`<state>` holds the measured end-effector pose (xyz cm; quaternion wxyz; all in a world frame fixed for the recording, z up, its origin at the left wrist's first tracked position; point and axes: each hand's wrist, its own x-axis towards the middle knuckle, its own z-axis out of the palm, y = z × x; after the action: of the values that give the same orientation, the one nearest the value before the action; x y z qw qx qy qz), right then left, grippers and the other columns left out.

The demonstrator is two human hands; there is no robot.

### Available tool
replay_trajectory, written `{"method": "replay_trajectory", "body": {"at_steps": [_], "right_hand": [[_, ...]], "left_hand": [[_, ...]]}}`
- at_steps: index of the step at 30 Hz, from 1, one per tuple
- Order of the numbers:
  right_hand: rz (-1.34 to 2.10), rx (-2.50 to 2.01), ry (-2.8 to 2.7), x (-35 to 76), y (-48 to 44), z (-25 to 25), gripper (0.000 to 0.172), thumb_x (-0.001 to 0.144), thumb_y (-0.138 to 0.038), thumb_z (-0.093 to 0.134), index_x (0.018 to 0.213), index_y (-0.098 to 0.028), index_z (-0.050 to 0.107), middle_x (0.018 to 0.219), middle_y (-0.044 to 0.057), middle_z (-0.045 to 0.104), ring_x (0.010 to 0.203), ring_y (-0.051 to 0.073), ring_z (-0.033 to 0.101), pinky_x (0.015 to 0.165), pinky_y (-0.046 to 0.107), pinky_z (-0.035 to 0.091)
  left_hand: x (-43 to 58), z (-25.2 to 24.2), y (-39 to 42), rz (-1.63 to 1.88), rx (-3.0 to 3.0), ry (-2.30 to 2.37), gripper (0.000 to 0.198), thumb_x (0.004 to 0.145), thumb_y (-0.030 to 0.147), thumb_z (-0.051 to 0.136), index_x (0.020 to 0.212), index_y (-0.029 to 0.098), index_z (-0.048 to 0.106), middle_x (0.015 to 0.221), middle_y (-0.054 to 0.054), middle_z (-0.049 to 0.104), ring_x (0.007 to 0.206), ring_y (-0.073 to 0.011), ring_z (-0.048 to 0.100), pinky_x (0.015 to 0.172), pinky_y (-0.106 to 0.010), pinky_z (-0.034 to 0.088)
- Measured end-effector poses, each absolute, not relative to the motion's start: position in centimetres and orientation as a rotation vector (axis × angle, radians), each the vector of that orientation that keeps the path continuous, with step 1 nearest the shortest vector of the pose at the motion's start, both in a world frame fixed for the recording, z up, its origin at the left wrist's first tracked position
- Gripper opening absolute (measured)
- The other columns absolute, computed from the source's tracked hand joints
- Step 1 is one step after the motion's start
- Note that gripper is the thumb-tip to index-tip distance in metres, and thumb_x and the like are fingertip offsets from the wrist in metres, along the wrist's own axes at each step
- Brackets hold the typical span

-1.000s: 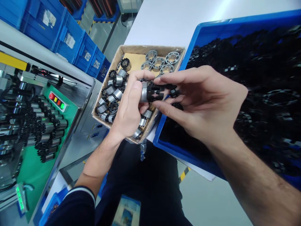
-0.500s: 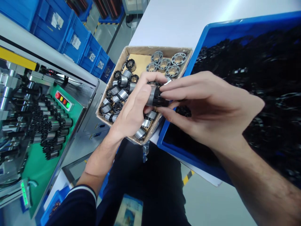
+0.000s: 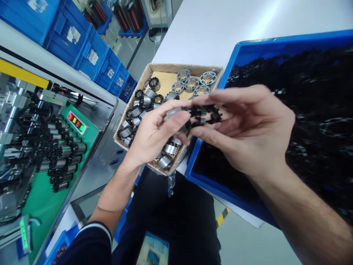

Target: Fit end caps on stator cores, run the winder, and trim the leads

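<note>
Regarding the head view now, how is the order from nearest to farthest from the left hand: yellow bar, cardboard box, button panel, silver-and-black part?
From the left hand:
1. Silver-and-black part: in its fingers.
2. Cardboard box: just beneath the hand.
3. Button panel: to the left, on the green surface.
4. Yellow bar: farther left, near the picture's edge.

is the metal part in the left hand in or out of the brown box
Out: the left hand holds the metal part above the brown box.

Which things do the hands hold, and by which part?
The left hand holds a metal cylinder by its silvery side; the right hand holds black toothed pieces between thumb and fingers.
</note>
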<state>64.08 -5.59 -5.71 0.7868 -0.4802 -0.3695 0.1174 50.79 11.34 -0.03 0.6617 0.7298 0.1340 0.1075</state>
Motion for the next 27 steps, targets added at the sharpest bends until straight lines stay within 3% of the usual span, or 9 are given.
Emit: {"method": "replay_trajectory", "body": {"at_steps": [3, 7, 10, 13, 15, 18, 21, 23, 27], "right_hand": [[0.247, -1.017, -0.751, 64.2, -5.3, -6.1, 0.065, 0.095, -0.037, 0.109, 0.153, -0.057, 0.089, 0.147, 0.000, 0.091, 0.146, 0.040, 0.090, 0.092, 0.054, 0.090], [0.335, -0.957, -0.794, 64.2, -5.1, -6.5, 0.066, 0.097, -0.047, 0.106, 0.158, -0.056, 0.083, 0.145, 0.001, 0.093, 0.127, 0.037, 0.094, 0.087, 0.053, 0.088], [0.354, -0.961, -0.826, 64.1, -5.3, -6.0, 0.062, 0.093, -0.037, 0.111, 0.149, -0.051, 0.089, 0.140, 0.003, 0.094, 0.128, 0.038, 0.093, 0.085, 0.051, 0.086], [0.294, -1.006, -0.837, 63.9, -5.6, -5.1, 0.043, 0.095, -0.022, 0.109, 0.131, -0.042, 0.097, 0.132, 0.004, 0.094, 0.124, 0.034, 0.092, 0.084, 0.046, 0.083], [0.241, -1.067, -0.805, 63.8, -5.8, -4.8, 0.031, 0.098, -0.023, 0.109, 0.123, -0.039, 0.098, 0.124, 0.004, 0.094, 0.114, 0.031, 0.091, 0.084, 0.044, 0.081], [0.216, -1.172, -0.712, 63.5, -5.8, -4.6, 0.023, 0.100, -0.037, 0.112, 0.117, -0.036, 0.097, 0.114, 0.005, 0.093, 0.103, 0.029, 0.090, 0.084, 0.045, 0.081], [0.243, -1.201, -0.648, 63.4, -5.8, -4.5, 0.028, 0.102, -0.051, 0.112, 0.119, -0.035, 0.095, 0.118, 0.006, 0.093, 0.105, 0.030, 0.091, 0.089, 0.048, 0.084], [0.255, -1.211, -0.634, 63.4, -5.7, -4.4, 0.030, 0.104, -0.055, 0.109, 0.120, -0.035, 0.095, 0.119, 0.007, 0.093, 0.108, 0.031, 0.092, 0.092, 0.050, 0.085], [0.265, -1.247, -0.630, 63.4, -5.7, -4.5, 0.027, 0.103, -0.052, 0.110, 0.116, -0.033, 0.095, 0.112, 0.006, 0.092, 0.103, 0.029, 0.092, 0.087, 0.047, 0.084]], "left_hand": [[51.3, -0.6, 11.2, 0.406, 1.557, 0.366, 0.053, 0.116, 0.077, 0.091, 0.108, 0.026, 0.078, 0.116, -0.006, 0.096, 0.078, -0.0191, 0.087, 0.068, -0.031, 0.068], [51.3, -1.0, 10.9, 0.338, 1.600, 0.371, 0.049, 0.113, 0.073, 0.097, 0.123, 0.029, 0.077, 0.084, 0.005, 0.082, 0.056, -0.0130, 0.069, 0.059, -0.028, 0.057], [51.1, -1.0, 10.7, 0.420, 1.687, 0.280, 0.046, 0.109, 0.067, 0.105, 0.120, 0.029, 0.082, 0.092, 0.004, 0.080, 0.064, -0.0119, 0.068, 0.068, -0.030, 0.059], [51.0, -1.0, 10.5, 0.618, 1.775, 0.249, 0.050, 0.104, 0.067, 0.109, 0.108, 0.026, 0.081, 0.095, 0.003, 0.076, 0.076, -0.0130, 0.070, 0.075, -0.030, 0.062], [50.8, -1.0, 10.3, 0.663, 1.803, 0.239, 0.052, 0.104, 0.069, 0.109, 0.107, 0.026, 0.080, 0.094, 0.003, 0.072, 0.077, -0.0129, 0.068, 0.076, -0.030, 0.062], [50.2, -0.8, 10.2, 0.605, 1.696, 0.213, 0.048, 0.111, 0.072, 0.101, 0.122, 0.029, 0.083, 0.098, 0.002, 0.072, 0.074, -0.0125, 0.064, 0.078, -0.031, 0.063], [49.6, -0.3, 10.2, 0.414, 1.443, 0.272, 0.057, 0.124, 0.077, 0.078, 0.160, 0.033, 0.081, 0.117, -0.004, 0.078, 0.082, -0.0175, 0.068, 0.089, -0.039, 0.071], [49.7, -0.1, 10.1, 0.308, 1.385, 0.336, 0.059, 0.126, 0.075, 0.075, 0.168, 0.034, 0.079, 0.124, -0.006, 0.080, 0.086, -0.0203, 0.072, 0.091, -0.042, 0.072], [50.3, -0.8, 9.3, 0.338, 1.472, 0.367, 0.053, 0.122, 0.083, 0.076, 0.130, 0.031, 0.081, 0.084, 0.001, 0.062, 0.063, -0.0174, 0.058, 0.066, -0.035, 0.060]]}}
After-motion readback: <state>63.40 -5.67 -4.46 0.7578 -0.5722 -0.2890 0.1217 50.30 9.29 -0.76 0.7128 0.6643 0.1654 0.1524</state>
